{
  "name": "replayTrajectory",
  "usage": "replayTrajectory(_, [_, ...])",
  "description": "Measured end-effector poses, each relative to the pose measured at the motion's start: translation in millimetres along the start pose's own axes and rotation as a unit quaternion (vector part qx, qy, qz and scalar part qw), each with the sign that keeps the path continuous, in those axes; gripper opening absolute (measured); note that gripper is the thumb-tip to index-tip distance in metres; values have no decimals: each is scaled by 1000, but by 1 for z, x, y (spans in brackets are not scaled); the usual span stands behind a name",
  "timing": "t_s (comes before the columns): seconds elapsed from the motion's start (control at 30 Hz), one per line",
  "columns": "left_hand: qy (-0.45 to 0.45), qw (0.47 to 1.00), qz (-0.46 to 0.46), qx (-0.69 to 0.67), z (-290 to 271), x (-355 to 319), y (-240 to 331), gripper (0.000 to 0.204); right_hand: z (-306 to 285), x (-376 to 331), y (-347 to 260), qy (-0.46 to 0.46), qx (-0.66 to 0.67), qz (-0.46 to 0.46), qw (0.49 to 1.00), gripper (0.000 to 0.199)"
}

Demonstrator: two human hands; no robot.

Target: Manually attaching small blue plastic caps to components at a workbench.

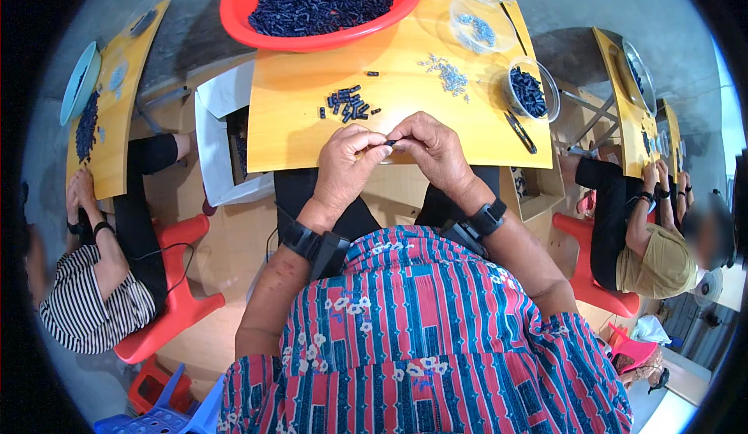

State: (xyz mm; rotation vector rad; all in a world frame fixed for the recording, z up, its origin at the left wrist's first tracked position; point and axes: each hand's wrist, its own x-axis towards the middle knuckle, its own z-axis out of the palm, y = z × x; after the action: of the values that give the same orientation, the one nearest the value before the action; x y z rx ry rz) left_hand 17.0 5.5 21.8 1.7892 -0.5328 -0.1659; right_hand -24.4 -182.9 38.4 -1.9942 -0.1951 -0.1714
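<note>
Over the near edge of the yellow table, my left hand and my right hand meet fingertip to fingertip. Both are closed in a pinch on one small black plastic piece, mostly hidden by the fingers. Just beyond my left hand lies a loose pile of similar black pieces, with a single one farther off. Small clear bits are scattered past my right hand. To the right, a black pen-like tool rests beside a clear tub full of black pieces.
A big red basin heaped with black pieces stands at the far left of the table. A clear tub of small bits sits at the far right. An open white box is below the left edge. Other people work at tables on both sides.
</note>
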Motion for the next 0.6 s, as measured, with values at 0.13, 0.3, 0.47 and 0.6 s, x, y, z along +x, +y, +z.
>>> replayTrajectory(0.13, [3, 1000, 1, -2, -1, 1, 3, 13, -2, 4, -3, -26, -40, -47, 998, 13])
replayTrajectory(0.3, [17, 1000, 9, -20, 0, 2, 4, 13, -3, 8, -3, -35, -51, -50, 997, 13])
replayTrajectory(0.47, [21, 1000, 2, -14, 0, -1, 1, 10, 1, 8, -3, -28, -20, -17, 999, 11])
replayTrajectory(0.6, [13, 999, 24, 32, 0, -1, 2, 9, -11, 5, -1, 24, -69, 12, 997, 7])
